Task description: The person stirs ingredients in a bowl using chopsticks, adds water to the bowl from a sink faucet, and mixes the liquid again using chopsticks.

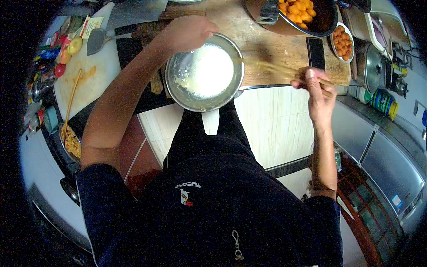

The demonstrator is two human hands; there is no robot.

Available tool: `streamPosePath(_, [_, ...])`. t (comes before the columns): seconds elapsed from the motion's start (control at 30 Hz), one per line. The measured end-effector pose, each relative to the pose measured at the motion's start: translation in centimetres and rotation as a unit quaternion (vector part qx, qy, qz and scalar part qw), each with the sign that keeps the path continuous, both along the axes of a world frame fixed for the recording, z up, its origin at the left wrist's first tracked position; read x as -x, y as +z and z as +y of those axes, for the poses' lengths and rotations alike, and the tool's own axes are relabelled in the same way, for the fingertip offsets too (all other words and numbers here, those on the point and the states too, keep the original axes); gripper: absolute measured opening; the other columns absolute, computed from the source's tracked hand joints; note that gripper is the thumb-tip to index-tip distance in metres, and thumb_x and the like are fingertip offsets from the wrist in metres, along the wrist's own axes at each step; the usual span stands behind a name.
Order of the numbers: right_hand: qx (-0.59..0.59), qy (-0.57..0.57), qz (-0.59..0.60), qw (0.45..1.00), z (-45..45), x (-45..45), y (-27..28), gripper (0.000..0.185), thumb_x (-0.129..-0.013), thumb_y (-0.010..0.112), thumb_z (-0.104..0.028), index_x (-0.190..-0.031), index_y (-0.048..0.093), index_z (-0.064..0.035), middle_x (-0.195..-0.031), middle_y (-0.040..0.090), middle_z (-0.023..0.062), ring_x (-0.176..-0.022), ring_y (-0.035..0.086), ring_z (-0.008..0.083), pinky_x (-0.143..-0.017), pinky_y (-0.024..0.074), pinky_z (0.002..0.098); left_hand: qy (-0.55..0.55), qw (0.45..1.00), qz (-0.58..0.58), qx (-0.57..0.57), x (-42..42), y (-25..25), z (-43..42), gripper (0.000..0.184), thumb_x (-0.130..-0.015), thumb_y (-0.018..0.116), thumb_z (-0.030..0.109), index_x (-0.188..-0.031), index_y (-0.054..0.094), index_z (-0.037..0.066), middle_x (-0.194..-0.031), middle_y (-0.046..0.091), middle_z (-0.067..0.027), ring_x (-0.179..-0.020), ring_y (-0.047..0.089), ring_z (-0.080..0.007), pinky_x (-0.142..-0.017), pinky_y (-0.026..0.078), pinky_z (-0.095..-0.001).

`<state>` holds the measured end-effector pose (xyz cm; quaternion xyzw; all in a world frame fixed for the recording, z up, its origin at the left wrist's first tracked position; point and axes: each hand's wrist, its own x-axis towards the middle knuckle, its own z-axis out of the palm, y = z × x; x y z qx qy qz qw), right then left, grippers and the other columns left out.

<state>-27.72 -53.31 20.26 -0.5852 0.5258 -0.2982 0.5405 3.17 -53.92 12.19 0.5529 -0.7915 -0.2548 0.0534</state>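
My left hand is closed on the far rim of a metal bowl at the front edge of the wooden counter. Inside the bowl is a bright white liquid, with pale, lumpy residue along the bowl's left side. My right hand is wrapped round a pair of wooden chopsticks. Their far ends are smeared by motion near the bowl's right rim, so I cannot tell whether they touch it.
Behind my right hand lie a phone, a white dish of brown balls and a dark pan with orange pieces. At left are a cutting board, a grey spatula and a pan of brown food with a long stick in it.
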Motion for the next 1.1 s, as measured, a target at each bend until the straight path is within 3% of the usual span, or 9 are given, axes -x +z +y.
streamPosePath(0.07, [-0.090,0.003,0.009,0.996,0.5,0.6,-0.6,0.020,-0.088,0.055,-0.015,-0.084,0.061,0.0039,-0.078,0.061,0.0092,-0.067,0.061,0.0167,-0.060,0.0508,0.0265,-0.001,1.000,0.006,-0.014,-0.1,-0.1,-0.1,0.024,-0.087,0.044,0.017,-0.101,0.060,0.005,-0.093,0.057,-0.0167,-0.091,0.056,-0.0327,-0.082,0.045,-0.0398])
streamPosePath(0.2, [0.017,0.007,0.016,1.000,0.4,-1.0,0.7,0.020,-0.087,0.056,-0.015,-0.086,0.061,0.0045,-0.079,0.061,0.0096,-0.067,0.061,0.0164,-0.059,0.0509,0.0262,-0.011,1.000,0.010,-0.015,-0.1,0.1,-0.1,0.025,-0.087,0.044,0.017,-0.102,0.059,0.004,-0.096,0.057,-0.0168,-0.092,0.055,-0.0328,-0.083,0.045,-0.0392])
streamPosePath(0.3, [0.051,0.075,0.045,0.995,1.5,-0.5,1.2,0.017,-0.086,0.056,-0.012,-0.085,0.061,0.0039,-0.080,0.060,0.0098,-0.067,0.061,0.0161,-0.060,0.0510,0.0259,-0.019,1.000,0.004,0.002,-0.2,-0.2,0.0,0.025,-0.087,0.044,0.016,-0.102,0.059,0.003,-0.098,0.057,-0.0168,-0.094,0.055,-0.0326,-0.084,0.044,-0.0385])
streamPosePath(0.43, [-0.046,0.043,-0.011,0.998,2.7,-0.1,0.9,0.014,-0.086,0.055,-0.008,-0.084,0.059,0.0043,-0.081,0.059,0.0101,-0.070,0.060,0.0160,-0.061,0.0547,0.0285,0.000,0.999,0.000,-0.038,0.0,-0.1,-0.1,0.025,-0.087,0.043,0.016,-0.102,0.059,0.002,-0.098,0.057,-0.0167,-0.095,0.055,-0.0323,-0.086,0.044,-0.0383])
streamPosePath(0.5, [0.034,0.007,-0.005,0.999,2.4,-0.3,1.3,0.015,-0.087,0.055,-0.009,-0.084,0.059,0.0048,-0.081,0.059,0.0107,-0.071,0.060,0.0162,-0.060,0.0549,0.0283,0.006,1.000,0.014,0.006,-0.1,-0.2,0.3,0.025,-0.083,0.044,0.012,-0.100,0.061,0.006,-0.097,0.059,-0.0160,-0.091,0.057,-0.0323,-0.082,0.045,-0.0413])
streamPosePath(0.63, [0.018,0.044,0.030,0.998,4.3,0.8,0.6,0.022,-0.089,0.052,-0.015,-0.085,0.059,0.0047,-0.077,0.059,0.0119,-0.064,0.061,0.0191,-0.059,0.0508,0.0284,0.027,0.999,0.022,0.015,-0.1,-0.5,0.8,0.025,-0.083,0.044,0.012,-0.100,0.062,0.008,-0.097,0.060,-0.0152,-0.090,0.058,-0.0320,-0.080,0.046,-0.0426])
streamPosePath(0.77, [0.062,0.033,0.023,0.997,4.1,0.4,0.7,0.020,-0.089,0.052,-0.013,-0.085,0.058,0.0053,-0.078,0.059,0.0123,-0.064,0.060,0.0178,-0.058,0.0516,0.0283,0.023,0.998,0.048,0.017,-0.5,-1.2,0.9,0.025,-0.084,0.043,0.013,-0.101,0.060,0.006,-0.097,0.059,-0.0157,-0.091,0.057,-0.0323,-0.082,0.045,-0.0413])
streamPosePath(0.93, [-0.038,0.039,0.016,0.998,5.1,0.5,0.9,0.017,-0.088,0.051,-0.010,-0.085,0.058,0.0054,-0.079,0.059,0.0121,-0.065,0.060,0.0174,-0.061,0.0523,0.0281,0.026,0.999,0.045,-0.014,-0.4,-0.8,0.9,0.025,-0.085,0.045,0.015,-0.102,0.058,0.002,-0.097,0.058,-0.0175,-0.093,0.055,-0.0331,-0.084,0.044,-0.0385])
streamPosePath(1.1, [0.101,0.104,0.106,0.984,3.5,-1.2,-0.6,0.014,-0.086,0.054,-0.009,-0.085,0.059,0.0052,-0.080,0.060,0.0107,-0.070,0.059,0.0159,-0.065,0.0504,0.0275,0.022,0.998,0.058,-0.003,-0.6,-0.7,1.0,0.025,-0.086,0.045,0.016,-0.100,0.058,0.001,-0.098,0.058,-0.0172,-0.093,0.055,-0.0322,-0.084,0.044,-0.0380])
